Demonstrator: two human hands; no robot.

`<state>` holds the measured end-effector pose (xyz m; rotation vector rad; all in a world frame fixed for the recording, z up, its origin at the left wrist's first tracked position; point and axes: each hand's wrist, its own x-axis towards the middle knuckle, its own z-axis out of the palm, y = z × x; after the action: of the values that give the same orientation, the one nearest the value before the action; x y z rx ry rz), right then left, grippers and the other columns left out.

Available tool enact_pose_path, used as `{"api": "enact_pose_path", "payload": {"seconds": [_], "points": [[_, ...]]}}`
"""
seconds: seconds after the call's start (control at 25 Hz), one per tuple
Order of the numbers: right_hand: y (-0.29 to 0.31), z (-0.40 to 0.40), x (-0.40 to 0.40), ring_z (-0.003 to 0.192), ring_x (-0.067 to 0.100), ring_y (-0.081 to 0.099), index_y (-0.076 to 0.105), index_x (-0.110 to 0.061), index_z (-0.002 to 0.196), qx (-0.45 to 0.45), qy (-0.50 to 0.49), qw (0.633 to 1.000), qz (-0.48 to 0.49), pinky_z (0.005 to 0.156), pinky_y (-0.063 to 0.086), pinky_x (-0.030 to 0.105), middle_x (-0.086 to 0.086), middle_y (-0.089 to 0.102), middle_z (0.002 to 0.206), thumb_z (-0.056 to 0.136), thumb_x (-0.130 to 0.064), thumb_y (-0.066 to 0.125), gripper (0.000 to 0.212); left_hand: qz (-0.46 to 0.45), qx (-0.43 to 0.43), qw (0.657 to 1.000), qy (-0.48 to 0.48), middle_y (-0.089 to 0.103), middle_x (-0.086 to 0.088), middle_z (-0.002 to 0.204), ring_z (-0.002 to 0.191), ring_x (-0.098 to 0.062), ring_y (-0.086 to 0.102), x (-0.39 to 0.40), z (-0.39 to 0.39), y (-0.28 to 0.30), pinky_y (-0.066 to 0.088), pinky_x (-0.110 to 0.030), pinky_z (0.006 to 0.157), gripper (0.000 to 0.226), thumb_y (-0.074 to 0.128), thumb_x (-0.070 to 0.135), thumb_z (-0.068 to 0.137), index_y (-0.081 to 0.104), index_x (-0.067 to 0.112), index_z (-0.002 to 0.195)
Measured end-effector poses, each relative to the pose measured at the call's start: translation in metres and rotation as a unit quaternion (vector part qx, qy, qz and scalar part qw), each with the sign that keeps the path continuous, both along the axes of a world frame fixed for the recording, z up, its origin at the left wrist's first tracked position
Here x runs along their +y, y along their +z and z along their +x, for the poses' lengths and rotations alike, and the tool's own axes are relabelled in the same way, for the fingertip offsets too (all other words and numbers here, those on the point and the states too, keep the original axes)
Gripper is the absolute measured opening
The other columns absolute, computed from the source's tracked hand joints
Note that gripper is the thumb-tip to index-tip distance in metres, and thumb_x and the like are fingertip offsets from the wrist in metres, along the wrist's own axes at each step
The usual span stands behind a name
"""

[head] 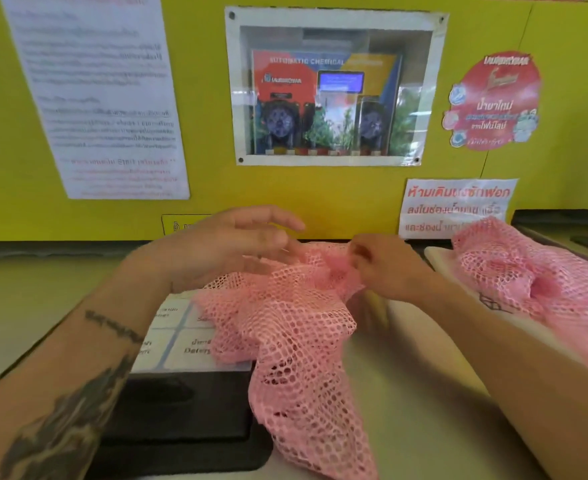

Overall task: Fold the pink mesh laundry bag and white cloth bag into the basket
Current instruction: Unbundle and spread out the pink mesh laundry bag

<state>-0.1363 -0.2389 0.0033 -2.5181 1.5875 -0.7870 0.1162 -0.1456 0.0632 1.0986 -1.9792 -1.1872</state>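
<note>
Pink mesh bag (296, 327) pinched by R hand (386, 268); L hand (237, 240) open.

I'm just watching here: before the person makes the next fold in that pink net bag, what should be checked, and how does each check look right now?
1. Right hand gripping the pink mesh bag: ok, fingers pinch its top edge.
2. Left hand gripping it: not ok, fingers open, only near the mesh.
3. Mesh flat for folding: not ok, bunched, draping over the black detergent drawer.
4. Second pink mesh pile out of the way: ok, off right.
5. White cloth bag located: ok, under that pile.
6. Basket ready: cannot tell, not seen.
</note>
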Motion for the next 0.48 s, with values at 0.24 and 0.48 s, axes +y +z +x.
{"api": "enact_pose_path", "payload": {"seconds": [0.24, 0.48], "points": [[0.001, -0.005, 0.013, 0.094, 0.023, 0.061, 0.067, -0.019, 0.093, 0.056, 0.067, 0.994, 0.06, 0.079, 0.044, 0.032, -0.003, 0.064, 0.096, 0.083, -0.034, 0.049, 0.026, -0.009, -0.44, 0.891, 0.111, 0.001, -0.005, 0.163, 0.148, -0.032, 0.013, -0.034, -0.005, -0.065, 0.018, -0.05, 0.118, 0.095, 0.054, 0.075, 0.071, 0.008, 0.048, 0.149], [0.028, -0.046, 0.016, 0.082, 0.03, 0.055, 0.061, -0.017, 0.096, 0.155, -0.256, 0.954, 0.033, 0.075, 0.044, 0.036, 0.008, 0.062, 0.094, 0.074, -0.025, 0.054, 0.024, -0.191, -0.424, 0.848, 0.255, 0.042, -0.003, 0.149, 0.131, -0.028, 0.045, -0.041, 0.017, -0.046, 0.037, -0.049, 0.105, 0.093, 0.065, 0.027, 0.086, 0.0, 0.037, 0.152]]}}
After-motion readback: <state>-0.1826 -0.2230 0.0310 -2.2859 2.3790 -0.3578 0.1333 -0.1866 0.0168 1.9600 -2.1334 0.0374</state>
